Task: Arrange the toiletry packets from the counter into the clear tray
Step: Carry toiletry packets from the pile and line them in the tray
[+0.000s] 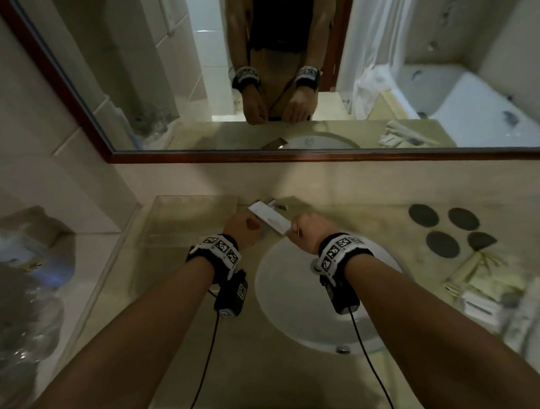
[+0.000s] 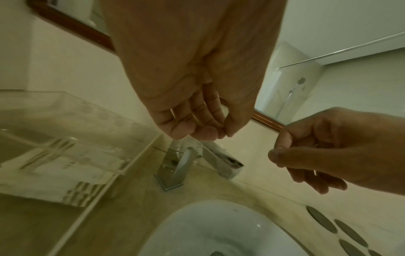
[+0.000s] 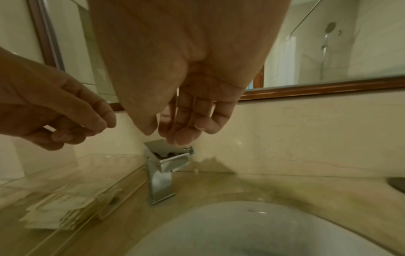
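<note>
1. A chrome tap (image 3: 162,166) stands behind the white basin (image 1: 311,294), directly under both hands; four dark round pads (image 1: 441,229) lie to the right.
2. The clear tray (image 2: 136,155), left of the tap, already holds some packets (image 2: 72,173).
3. More packets (image 1: 486,294) lie on the counter (image 1: 206,344) far right.
4. The left hand (image 2: 197,107) and right hand (image 3: 186,104) are loosely curled, holding nothing.

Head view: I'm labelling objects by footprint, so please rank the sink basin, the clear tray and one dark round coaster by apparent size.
1. Sink basin, largest, though nearer the camera.
2. Clear tray; its edges are faint, so the gap is unsure.
3. Coaster, clearly smallest.
</note>
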